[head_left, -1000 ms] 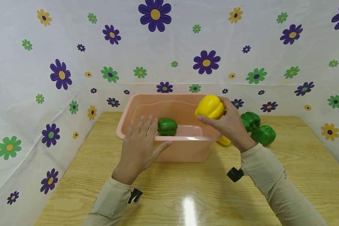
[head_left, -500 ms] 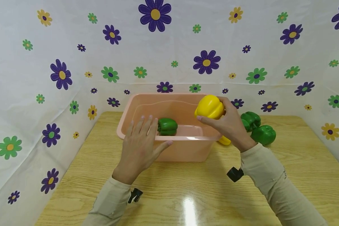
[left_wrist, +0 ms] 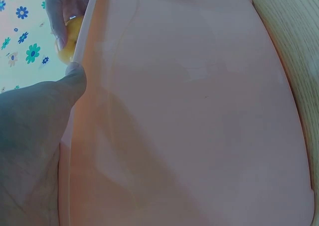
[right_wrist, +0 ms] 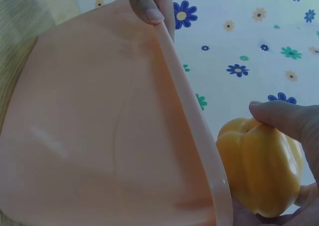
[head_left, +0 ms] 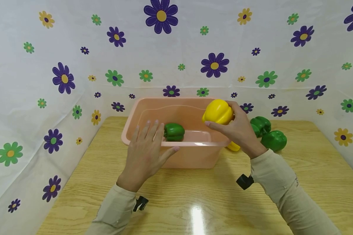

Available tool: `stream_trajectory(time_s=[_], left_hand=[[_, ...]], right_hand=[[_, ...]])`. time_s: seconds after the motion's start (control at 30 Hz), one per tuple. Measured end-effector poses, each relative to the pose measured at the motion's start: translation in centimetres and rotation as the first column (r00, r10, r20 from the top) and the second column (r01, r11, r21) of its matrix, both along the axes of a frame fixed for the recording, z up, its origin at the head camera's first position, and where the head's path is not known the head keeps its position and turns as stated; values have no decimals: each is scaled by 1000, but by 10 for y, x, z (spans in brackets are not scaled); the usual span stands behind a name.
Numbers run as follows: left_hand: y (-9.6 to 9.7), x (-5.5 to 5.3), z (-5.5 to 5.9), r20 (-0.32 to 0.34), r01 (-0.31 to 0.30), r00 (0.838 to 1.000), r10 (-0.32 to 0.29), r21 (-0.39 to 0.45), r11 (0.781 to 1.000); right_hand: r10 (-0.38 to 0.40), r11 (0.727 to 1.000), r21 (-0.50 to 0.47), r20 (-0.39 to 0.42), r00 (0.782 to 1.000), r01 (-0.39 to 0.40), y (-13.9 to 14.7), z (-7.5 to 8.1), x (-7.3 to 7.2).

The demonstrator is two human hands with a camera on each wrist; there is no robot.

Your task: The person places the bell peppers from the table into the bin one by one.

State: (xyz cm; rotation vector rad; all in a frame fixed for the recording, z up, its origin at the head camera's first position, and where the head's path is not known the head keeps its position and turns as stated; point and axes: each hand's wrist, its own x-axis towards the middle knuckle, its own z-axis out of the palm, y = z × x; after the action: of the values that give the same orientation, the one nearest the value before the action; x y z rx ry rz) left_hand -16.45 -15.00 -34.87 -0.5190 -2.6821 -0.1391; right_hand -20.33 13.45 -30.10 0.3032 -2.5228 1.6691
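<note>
We are looking at one yellow bell pepper [head_left: 218, 111], which the right hand [head_left: 239, 129] is holding at the right end of the pink bin [head_left: 191, 156], higher than its near rim. This hand is pinching the pepper between its thumb and its fingers. The left hand [head_left: 144, 155] is lying across the near rim, at the left part of the bin; its fingers are pointing straight and spread over the opening, while its thumb is touching the rim.

Inside the bin, one green pepper [head_left: 175, 132] is lying on its side, near the left hand. To the right of the bin, at least two other green peppers [head_left: 275, 140] are resting close together on the wooden counter [head_left: 170, 202]. Just beside the bin's right end, a yellow object [head_left: 233, 146] is showing only partly. Behind the bin, a white cloth [head_left: 182, 39] with printed flowers is hanging. On the near side of the bin, beige sleeves [head_left: 270, 169] are covering the person's forearms.
</note>
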Motion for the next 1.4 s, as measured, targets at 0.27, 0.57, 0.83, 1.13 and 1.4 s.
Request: stream_trajectory(time_s=[0.27,0.57,0.83,1.13,1.4], left_hand=[[0,0,0,-12,4,1000,-4,-2,1000],[-1,0,-1,2,-5,1000,5,-1,1000],[-1,0,-1,-2,0,1000,0,4,1000],[-1,-1,-1,15,-5,1000,4,7,1000],[-1,-1,-1,5,-3,1000,3,1,1000]], right_hand=[[9,1000,-10,-10,1000,-9,1,0,0],[12,1000,-3,-4,1000,-12,0,0,1],[1,1000,25,6,1000,-1,0,0,1],[-1,1000,20,-2,1000,1,-1,0,1],[-5,1000,18,-4,1000,5,0,0,1]])
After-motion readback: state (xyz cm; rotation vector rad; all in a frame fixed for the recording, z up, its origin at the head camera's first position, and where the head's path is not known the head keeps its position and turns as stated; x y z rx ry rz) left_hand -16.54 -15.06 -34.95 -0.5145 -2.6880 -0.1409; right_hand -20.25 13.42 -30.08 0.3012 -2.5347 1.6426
